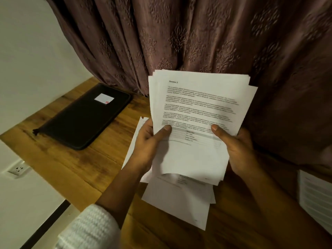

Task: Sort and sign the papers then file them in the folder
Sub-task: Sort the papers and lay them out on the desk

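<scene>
The left hand (146, 146) and right hand (239, 150) both grip the stack (197, 105) near its lower corners, thumbs on the printed top page, holding it tilted above the table (62, 159); loose sheets (179, 200) lie on the wood under it; the closed black folder (84, 115) lies flat well left, by the table's edge, bare wood between; another sheet (316, 198) lies at the right; a curtain (197, 33) hangs behind.

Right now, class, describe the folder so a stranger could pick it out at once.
Start at the wooden table under the brown curtain. At its far left, near the white wall, lies the folder, flat and closed. It alone is black, with a small white label; its neighbours are loose white papers.
</scene>
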